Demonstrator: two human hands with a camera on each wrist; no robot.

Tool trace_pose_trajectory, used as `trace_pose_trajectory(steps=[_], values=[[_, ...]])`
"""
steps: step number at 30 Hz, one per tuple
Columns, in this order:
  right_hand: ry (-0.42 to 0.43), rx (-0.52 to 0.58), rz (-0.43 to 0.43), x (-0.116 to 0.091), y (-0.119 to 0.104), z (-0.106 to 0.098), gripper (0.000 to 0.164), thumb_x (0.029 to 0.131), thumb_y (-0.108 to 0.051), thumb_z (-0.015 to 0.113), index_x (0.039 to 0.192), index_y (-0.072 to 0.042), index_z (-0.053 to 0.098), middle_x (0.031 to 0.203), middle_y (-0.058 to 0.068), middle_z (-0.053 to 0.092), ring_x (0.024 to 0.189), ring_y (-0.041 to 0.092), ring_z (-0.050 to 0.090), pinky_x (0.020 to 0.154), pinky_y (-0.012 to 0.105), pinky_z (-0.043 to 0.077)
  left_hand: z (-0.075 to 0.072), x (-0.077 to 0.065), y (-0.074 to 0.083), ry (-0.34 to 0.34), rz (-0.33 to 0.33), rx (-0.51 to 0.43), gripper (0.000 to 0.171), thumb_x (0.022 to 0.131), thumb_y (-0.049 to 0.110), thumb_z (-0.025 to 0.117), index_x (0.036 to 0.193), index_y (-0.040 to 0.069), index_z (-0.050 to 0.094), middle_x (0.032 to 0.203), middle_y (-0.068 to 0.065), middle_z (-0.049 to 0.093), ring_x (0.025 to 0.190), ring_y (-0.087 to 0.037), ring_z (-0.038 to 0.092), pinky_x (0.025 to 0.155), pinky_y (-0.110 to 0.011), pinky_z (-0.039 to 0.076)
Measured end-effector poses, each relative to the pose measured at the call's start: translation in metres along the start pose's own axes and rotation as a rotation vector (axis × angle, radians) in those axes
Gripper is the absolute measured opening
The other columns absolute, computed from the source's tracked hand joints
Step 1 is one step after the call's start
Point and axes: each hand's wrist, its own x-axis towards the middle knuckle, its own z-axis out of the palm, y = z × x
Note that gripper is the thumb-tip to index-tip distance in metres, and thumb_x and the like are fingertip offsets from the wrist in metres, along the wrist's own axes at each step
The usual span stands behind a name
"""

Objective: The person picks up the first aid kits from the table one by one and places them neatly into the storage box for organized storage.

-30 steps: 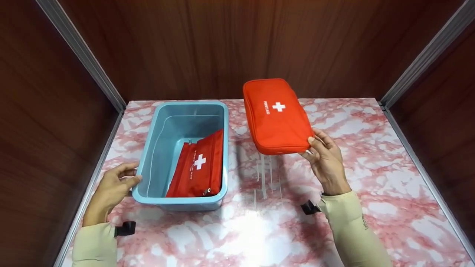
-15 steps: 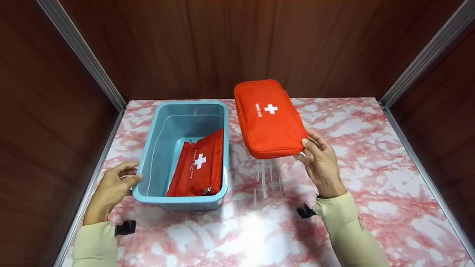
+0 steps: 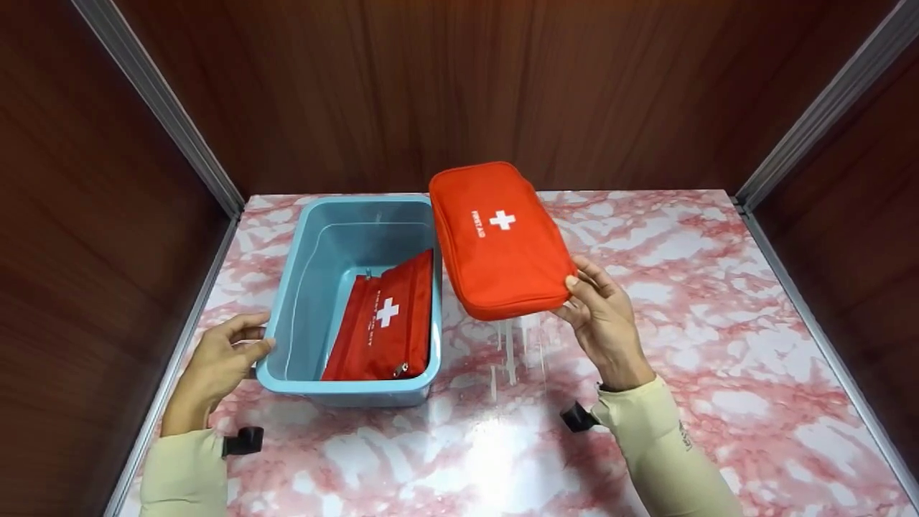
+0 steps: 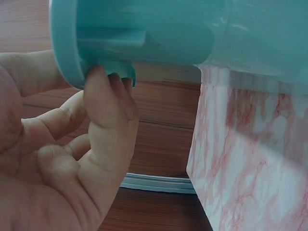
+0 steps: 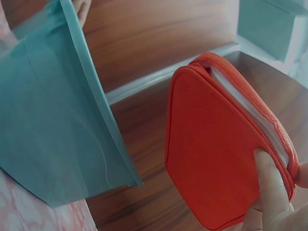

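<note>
In the head view my right hand (image 3: 603,327) pinches the near right corner of a red first aid pouch (image 3: 495,251), thumb on top. The pouch is held up off the table, tilted, its far left corner by the bin's right rim. Its zip side shows in the right wrist view, where the fingers (image 5: 272,187) hold one end. My left hand (image 3: 219,362) grips the left rim of a blue plastic bin (image 3: 344,388); in the left wrist view its fingers (image 4: 108,110) curl under the rim. Inside the bin, a flatter red first aid kit pouch (image 3: 384,316) leans against the right wall.
The bin stands on a pink and white marbled table (image 3: 718,345). Dark wood panels (image 3: 459,93) rise at the back and both sides, with metal strips (image 3: 165,108) along the corners. A streaky patch (image 3: 510,352) marks the table right of the bin.
My right hand has carried the red first aid pouch left and slightly lower, toward the bin. The left hand, the bin and the pouch inside it have stayed put.
</note>
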Motion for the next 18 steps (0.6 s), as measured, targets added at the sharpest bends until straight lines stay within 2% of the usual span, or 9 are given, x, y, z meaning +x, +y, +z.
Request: trace_pose_trajectory(steps=[7, 18], values=[[-0.024, -0.001, 0.006, -0.003, 0.006, 0.005, 0.028, 0.097, 0.012, 0.047, 0.114, -0.005, 0.062, 0.113, 0.015, 0.045, 0.085, 0.022, 0.064, 0.069, 0.032, 0.060, 0.000, 0.000, 0.000, 0.005, 0.002, -0.009, 0.051, 0.096, -0.002, 0.059, 0.143, -0.013, 0.042, 0.113, -0.019, 0.054, 0.084, -0.003, 0.061, 0.064, -0.029, 0.059], [-0.039, -0.015, 0.020, -0.008, 0.015, 0.013, 0.030, 0.096, 0.012, 0.048, 0.112, -0.006, 0.065, 0.113, 0.014, 0.049, 0.082, 0.023, 0.065, 0.067, 0.032, 0.060, 0.000, 0.000, -0.001, 0.011, 0.004, 0.007, 0.051, 0.096, -0.001, 0.061, 0.142, -0.013, 0.042, 0.113, -0.019, 0.055, 0.083, -0.004, 0.061, 0.062, -0.029, 0.058]])
